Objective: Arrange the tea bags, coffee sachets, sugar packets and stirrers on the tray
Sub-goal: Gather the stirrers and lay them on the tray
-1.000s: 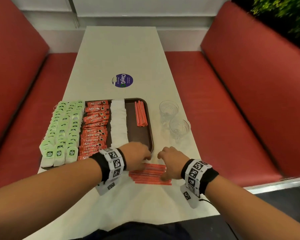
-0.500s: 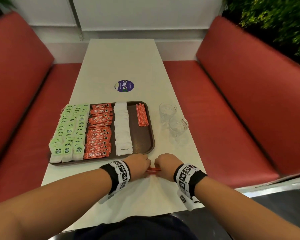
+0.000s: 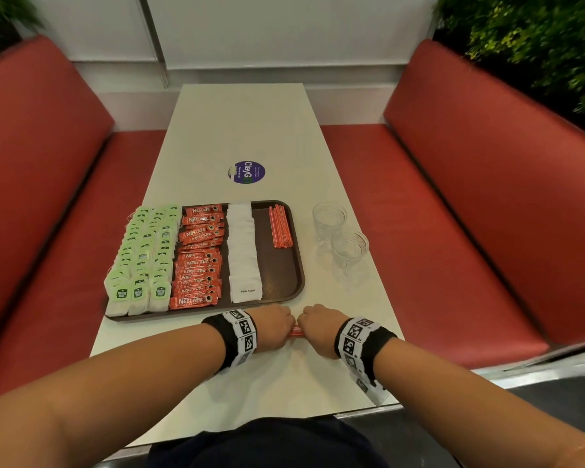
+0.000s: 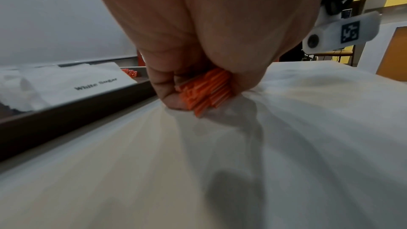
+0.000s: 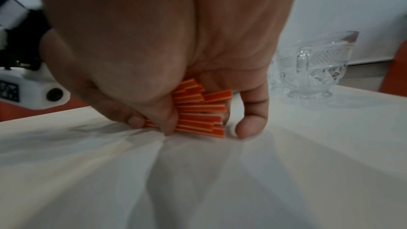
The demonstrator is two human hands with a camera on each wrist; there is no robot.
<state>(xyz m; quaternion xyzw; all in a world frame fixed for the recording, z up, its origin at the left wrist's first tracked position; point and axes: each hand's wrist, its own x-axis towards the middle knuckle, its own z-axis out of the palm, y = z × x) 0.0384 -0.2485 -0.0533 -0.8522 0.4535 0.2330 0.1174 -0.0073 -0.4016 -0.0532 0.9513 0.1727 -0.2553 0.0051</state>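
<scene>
A brown tray [image 3: 296, 265] holds rows of green tea bags [image 3: 142, 258], orange coffee sachets [image 3: 198, 258], white sugar packets [image 3: 244, 251] and a small pile of orange stirrers [image 3: 280, 226]. On the table just in front of the tray lies a second bundle of orange stirrers [image 3: 297, 331] [image 4: 204, 91] [image 5: 198, 111]. My left hand [image 3: 274, 327] grips its left end and my right hand [image 3: 318, 327] grips its right end, fingers curled round it. Most of the bundle is hidden under the two hands.
Two clear glass cups [image 3: 329, 217] [image 3: 349, 248] stand on the white table [image 3: 244, 130] right of the tray; one cup [image 5: 312, 65] is close to my right hand. A round purple sticker [image 3: 248, 172] lies beyond the tray. Red benches [image 3: 453, 231] flank the table.
The spread-out stirrers on the table have been squeezed into a tight bundle as both hands came together and curled round it.
</scene>
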